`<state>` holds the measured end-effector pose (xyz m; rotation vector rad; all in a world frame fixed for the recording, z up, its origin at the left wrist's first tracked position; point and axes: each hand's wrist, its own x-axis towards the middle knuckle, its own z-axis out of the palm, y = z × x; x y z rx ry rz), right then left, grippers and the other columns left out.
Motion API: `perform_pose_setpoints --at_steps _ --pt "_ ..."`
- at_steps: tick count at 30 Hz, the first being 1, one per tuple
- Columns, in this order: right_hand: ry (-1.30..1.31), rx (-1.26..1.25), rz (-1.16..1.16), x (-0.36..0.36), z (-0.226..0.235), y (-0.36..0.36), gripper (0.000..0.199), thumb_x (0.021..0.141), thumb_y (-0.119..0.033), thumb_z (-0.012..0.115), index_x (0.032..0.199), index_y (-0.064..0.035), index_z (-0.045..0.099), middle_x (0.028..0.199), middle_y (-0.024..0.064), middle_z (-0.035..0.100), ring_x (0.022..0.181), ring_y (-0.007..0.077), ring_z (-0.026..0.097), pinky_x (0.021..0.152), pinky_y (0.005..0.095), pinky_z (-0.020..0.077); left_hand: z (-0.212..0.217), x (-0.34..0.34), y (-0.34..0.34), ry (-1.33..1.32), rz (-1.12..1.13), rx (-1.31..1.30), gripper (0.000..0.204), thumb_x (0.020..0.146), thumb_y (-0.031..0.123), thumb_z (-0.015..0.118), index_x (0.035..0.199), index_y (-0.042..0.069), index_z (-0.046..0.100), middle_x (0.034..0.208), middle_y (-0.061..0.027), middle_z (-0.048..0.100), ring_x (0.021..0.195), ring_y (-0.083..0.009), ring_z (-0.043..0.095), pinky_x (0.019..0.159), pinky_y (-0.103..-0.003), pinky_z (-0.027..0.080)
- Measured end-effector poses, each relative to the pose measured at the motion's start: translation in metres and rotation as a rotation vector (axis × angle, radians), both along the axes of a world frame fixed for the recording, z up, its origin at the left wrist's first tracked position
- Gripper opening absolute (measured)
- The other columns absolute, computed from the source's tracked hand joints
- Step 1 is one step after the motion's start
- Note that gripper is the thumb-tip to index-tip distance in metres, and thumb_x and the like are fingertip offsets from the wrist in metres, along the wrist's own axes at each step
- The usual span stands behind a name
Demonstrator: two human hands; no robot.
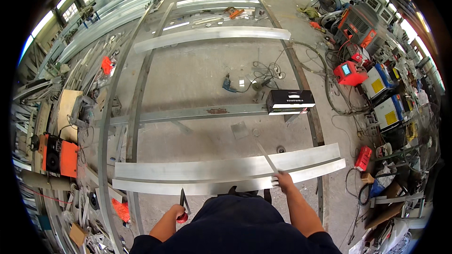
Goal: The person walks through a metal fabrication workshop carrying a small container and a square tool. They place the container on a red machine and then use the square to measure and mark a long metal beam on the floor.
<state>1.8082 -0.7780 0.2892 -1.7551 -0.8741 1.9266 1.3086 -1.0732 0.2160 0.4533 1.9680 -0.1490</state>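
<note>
Beams (207,169) of smooth silvery metal; gripped in right hand (284,182), slim flat strip (268,158); in left hand (177,211), pointed red-and-dark tool (185,200); beyond, white-lettered black box (291,99).

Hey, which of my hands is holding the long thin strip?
Your right hand: it grips the long thin strip by its near end. Your left hand has a red item instead.

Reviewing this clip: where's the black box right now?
In the head view, the black box sits right of centre, on the right end of the middle crossbar, farther out than the person's right hand.
</note>
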Motion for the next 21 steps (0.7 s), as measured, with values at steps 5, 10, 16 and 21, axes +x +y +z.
perform_pose_setpoints --at_steps 5,10,16,21 --pt "-0.020 0.059 -0.017 -0.067 0.063 0.060 0.082 0.090 -0.034 0.065 0.151 -0.0113 0.015 0.138 0.0186 0.045 0.113 0.0359 0.054 0.085 0.0465 0.0517 0.010 0.001 -0.047 0.002 0.103 -0.046 0.032 0.086 0.020 0.059 0.094 -0.009 0.068 0.084 -0.0176 0.069 0.079 -0.0296 0.067 0.067 -0.044 0.050" --pt "-0.575 0.321 0.116 0.060 -0.040 -0.006 0.065 0.084 -0.035 0.068 0.137 -0.0052 0.046 0.101 0.0144 0.066 0.087 0.0201 0.064 0.067 0.0382 0.0542 0.056 0.022 -0.008 -0.133 -0.101 0.022 0.026 0.082 0.018 0.060 0.089 -0.006 0.067 0.077 -0.0169 0.066 0.066 -0.0278 0.064 0.060 -0.041 0.049" --pt "-0.898 -0.008 0.520 0.156 -0.043 -0.202 0.045 0.081 -0.044 0.063 0.091 -0.0009 0.071 0.076 0.0146 0.070 0.064 0.0294 0.067 0.062 0.0402 0.0550 0.026 0.018 -0.013 -0.211 -0.324 -0.021 0.021 0.081 0.014 0.060 0.086 -0.006 0.064 0.071 -0.0147 0.063 0.056 -0.0269 0.060 0.055 -0.041 0.048" --pt "-0.820 -0.368 0.032 0.206 -0.012 -0.346 0.046 0.082 -0.045 0.060 0.075 -0.0009 0.070 0.067 0.0116 0.068 0.058 0.0245 0.067 0.059 0.0381 0.0553 0.018 0.041 0.072 -0.171 -0.619 -0.007 0.021 0.081 0.014 0.060 0.086 -0.006 0.064 0.071 -0.0146 0.063 0.056 -0.0268 0.060 0.055 -0.041 0.048"
